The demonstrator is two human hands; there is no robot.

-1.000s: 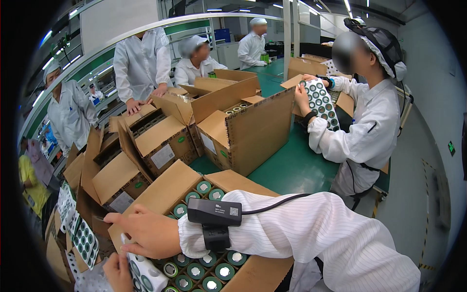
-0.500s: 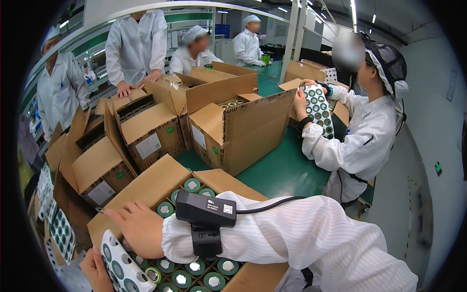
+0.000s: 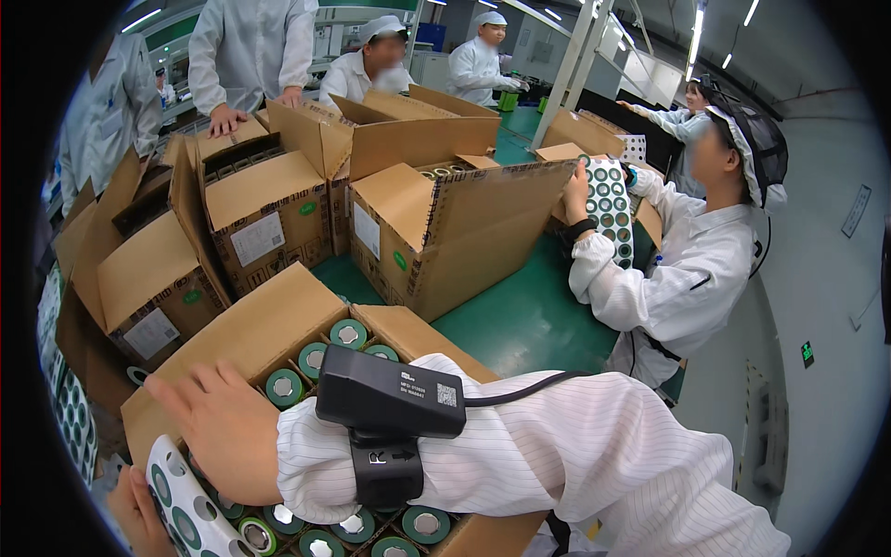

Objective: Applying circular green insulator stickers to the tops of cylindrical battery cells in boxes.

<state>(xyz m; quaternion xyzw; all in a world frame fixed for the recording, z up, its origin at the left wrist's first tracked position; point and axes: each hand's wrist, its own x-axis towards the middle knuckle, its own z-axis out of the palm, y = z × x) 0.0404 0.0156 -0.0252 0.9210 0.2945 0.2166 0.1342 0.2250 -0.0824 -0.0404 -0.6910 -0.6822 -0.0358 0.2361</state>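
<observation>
Lower left: left hand point(image 3: 139, 515) grips a white paper-like sheet with green rings point(image 3: 186, 497), likely light, floppy, best edge-held; right hand point(image 3: 218, 432) fingers extended, pinch unclear.

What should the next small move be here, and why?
Probably bring the small ring at the fingertips of the right hand to the bright-rimmed cell: its top shows no dark green ring, unlike its neighbours, while the left hand holds the sticker sheet close by.
</observation>
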